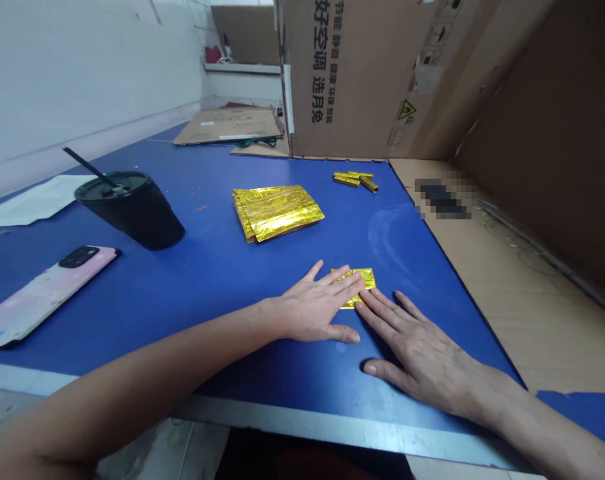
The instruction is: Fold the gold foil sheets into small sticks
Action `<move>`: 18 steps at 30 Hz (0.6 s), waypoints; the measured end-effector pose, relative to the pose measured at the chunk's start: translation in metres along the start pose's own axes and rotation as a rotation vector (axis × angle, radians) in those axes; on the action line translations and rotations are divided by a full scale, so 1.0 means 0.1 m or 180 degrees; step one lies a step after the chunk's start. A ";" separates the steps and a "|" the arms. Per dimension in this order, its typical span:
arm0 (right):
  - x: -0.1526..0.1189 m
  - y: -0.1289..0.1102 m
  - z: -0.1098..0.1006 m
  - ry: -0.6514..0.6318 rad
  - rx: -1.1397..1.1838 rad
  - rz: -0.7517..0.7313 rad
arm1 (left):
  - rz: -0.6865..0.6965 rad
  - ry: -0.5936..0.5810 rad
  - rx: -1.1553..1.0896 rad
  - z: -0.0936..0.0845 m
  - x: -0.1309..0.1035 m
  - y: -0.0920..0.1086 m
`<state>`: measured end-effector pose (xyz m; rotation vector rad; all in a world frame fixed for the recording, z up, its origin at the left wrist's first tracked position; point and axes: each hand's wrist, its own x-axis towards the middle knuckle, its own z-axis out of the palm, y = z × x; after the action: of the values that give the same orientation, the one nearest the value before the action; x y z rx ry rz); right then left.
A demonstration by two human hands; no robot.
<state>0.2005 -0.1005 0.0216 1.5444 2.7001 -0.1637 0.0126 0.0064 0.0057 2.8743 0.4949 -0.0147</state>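
A small sheet of shiny gold foil paper (366, 275) lies flat on the blue table in front of me. Across its left part rest the fingers of my left hand (315, 303), stretched out and palm down. My right hand (415, 340) is also flat, its fingertips touching the sheet's lower right edge beside the left fingers. Both hands are open and hide part of the sheet. Behind them sits a stack of larger gold foil sheets (285, 210). Farther back on the right are several small folded gold foil pieces (352, 179).
On the left stand a black cup with a straw (142, 210) and, nearer, a pink-and-white phone (47, 293). White paper (32, 203) lies behind the cup. A large cardboard box (362, 80) rises at the back, with flat cardboard (227, 123) beside it. Brown board (507, 287) borders the right.
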 end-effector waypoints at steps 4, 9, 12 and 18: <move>-0.07 -0.01 0.01 -0.0027 -0.0010 -0.0028 | 0.0006 0.0024 0.0013 0.01 0.01 -0.01; -0.11 0.02 -0.04 -0.0089 0.0206 -0.0001 | 0.0033 0.0039 0.0048 0.01 0.01 0.00; -0.07 0.14 -0.11 -0.0163 0.0525 -0.0080 | 0.0026 -0.0009 0.0019 0.00 0.01 0.01; 0.19 0.41 -0.13 0.0129 0.0415 0.0417 | 0.0028 -0.0004 -0.0018 0.00 0.01 0.01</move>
<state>0.2267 -0.0625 0.0295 1.7722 2.6551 -0.3140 0.0135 0.0055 0.0058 2.8707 0.4811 -0.0136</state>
